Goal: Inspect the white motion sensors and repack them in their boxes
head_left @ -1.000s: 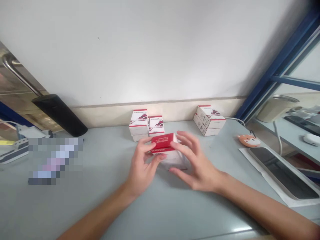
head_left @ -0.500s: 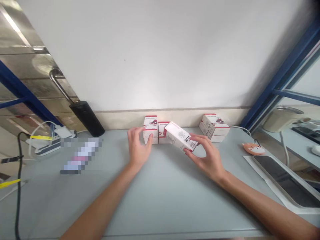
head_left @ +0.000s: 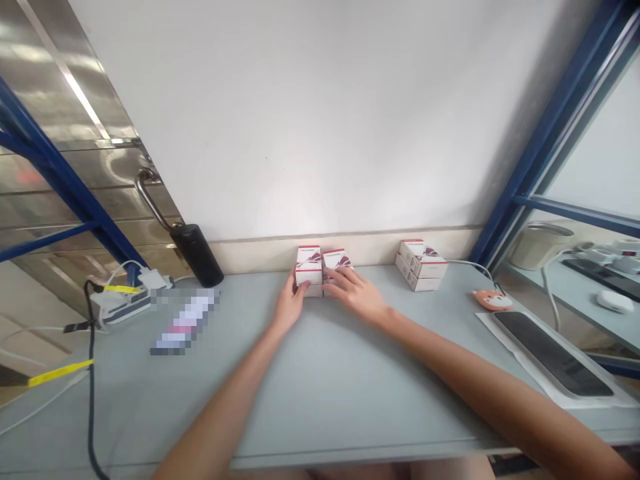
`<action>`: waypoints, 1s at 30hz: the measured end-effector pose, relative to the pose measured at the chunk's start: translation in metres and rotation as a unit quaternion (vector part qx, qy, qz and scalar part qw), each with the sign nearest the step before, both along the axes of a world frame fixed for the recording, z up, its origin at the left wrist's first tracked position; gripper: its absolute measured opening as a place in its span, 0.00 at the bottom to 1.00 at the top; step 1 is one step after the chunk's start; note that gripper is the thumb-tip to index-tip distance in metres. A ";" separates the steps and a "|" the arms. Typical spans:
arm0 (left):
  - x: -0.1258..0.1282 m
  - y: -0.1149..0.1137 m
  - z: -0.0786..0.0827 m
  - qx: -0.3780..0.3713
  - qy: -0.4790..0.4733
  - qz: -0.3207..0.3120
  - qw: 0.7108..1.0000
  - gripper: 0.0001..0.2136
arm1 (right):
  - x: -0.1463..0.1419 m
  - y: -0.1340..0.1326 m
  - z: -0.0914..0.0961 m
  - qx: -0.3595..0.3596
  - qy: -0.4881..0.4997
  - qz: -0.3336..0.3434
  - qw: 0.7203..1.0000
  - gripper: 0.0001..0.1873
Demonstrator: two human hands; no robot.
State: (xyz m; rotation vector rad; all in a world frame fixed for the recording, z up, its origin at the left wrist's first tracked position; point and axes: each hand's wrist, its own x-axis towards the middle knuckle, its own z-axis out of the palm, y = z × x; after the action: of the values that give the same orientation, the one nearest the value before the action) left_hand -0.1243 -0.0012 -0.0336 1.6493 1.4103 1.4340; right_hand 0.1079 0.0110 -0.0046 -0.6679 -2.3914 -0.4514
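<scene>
1. Currently a close-in step at the far side: left hand (head_left: 289,303) narrow against the near face of a white-and-red carton (head_left: 309,265), right hand (head_left: 353,295) with fingers over the neighbouring carton (head_left: 334,259); firm grip or light touch, impossible to tell.
2. Both cartons side by side, touching, right by the far edge of the desk (head_left: 320,393).
3. Open room across the near desk; a carton stack (head_left: 421,265) well apart to the right, a black cylinder (head_left: 196,255) well apart to the left.
</scene>
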 end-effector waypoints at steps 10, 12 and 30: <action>-0.007 0.005 -0.009 -0.012 0.019 -0.008 1.000 0.30 | -0.017 0.040 -0.013 -0.042 0.049 -0.001 0.998 0.17; -0.007 0.004 -0.008 -0.012 0.029 -0.006 0.999 0.29 | -0.012 0.036 -0.006 -0.048 0.038 0.010 0.998 0.17; 0.010 -0.011 0.003 -0.047 0.134 0.078 0.987 0.25 | 0.174 0.049 -0.001 -0.115 0.139 -0.459 0.870 0.31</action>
State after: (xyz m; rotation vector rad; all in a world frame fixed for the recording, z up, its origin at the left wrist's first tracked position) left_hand -0.1138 -0.0122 -0.0306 1.7543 1.7632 1.2379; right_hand 0.2819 0.0603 -0.0053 -1.8537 -1.7318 -0.4000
